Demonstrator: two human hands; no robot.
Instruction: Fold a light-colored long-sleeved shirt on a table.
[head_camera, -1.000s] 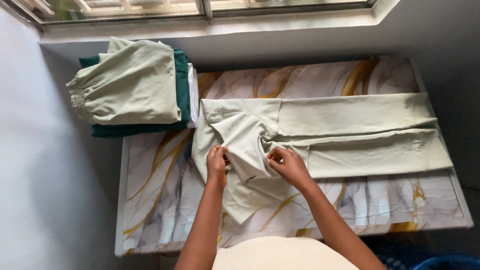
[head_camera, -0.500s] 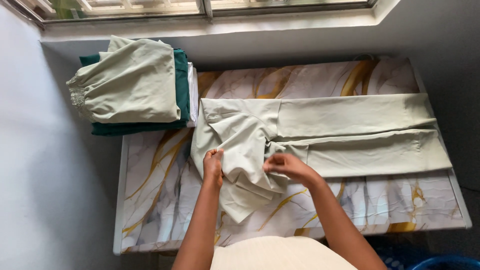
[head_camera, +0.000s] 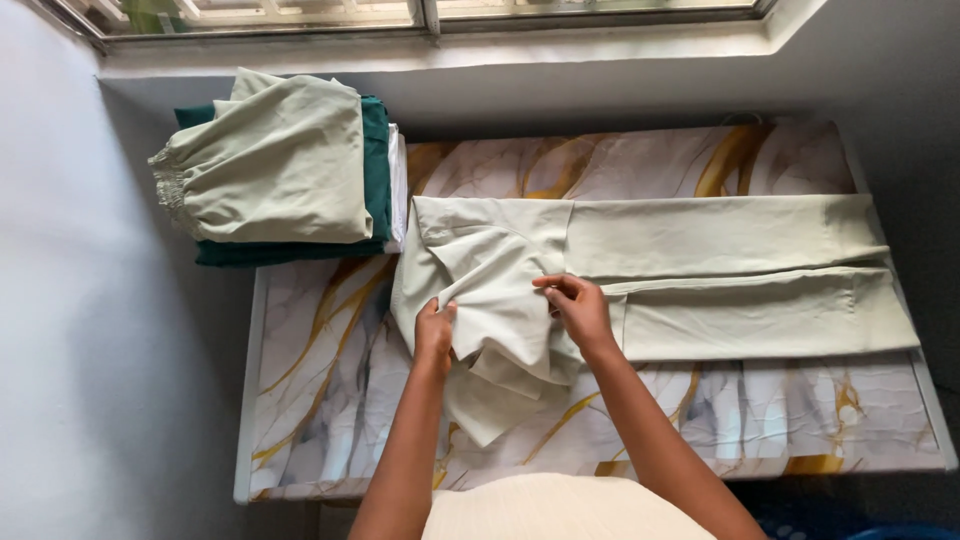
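Observation:
A pale green pair of trousers (head_camera: 720, 270) lies stretched across the marble-patterned table (head_camera: 320, 400), legs pointing right. Its waist end is bunched and folded near the table's left middle. My left hand (head_camera: 434, 330) pinches the left edge of a loose fabric flap at the waist. My right hand (head_camera: 578, 310) grips the same flap's right edge, where the legs begin. The flap hangs slack between both hands, with more cloth spilling toward me below it.
A stack of folded clothes (head_camera: 270, 175), pale green on top of dark green and white, sits at the table's far left corner. A window ledge (head_camera: 450, 50) runs along the back. Grey walls close in left and right.
Both hands have lifted the waist flap slightly farther away from me, my right hand moving up toward the leg seam. The camera view shifted a little.

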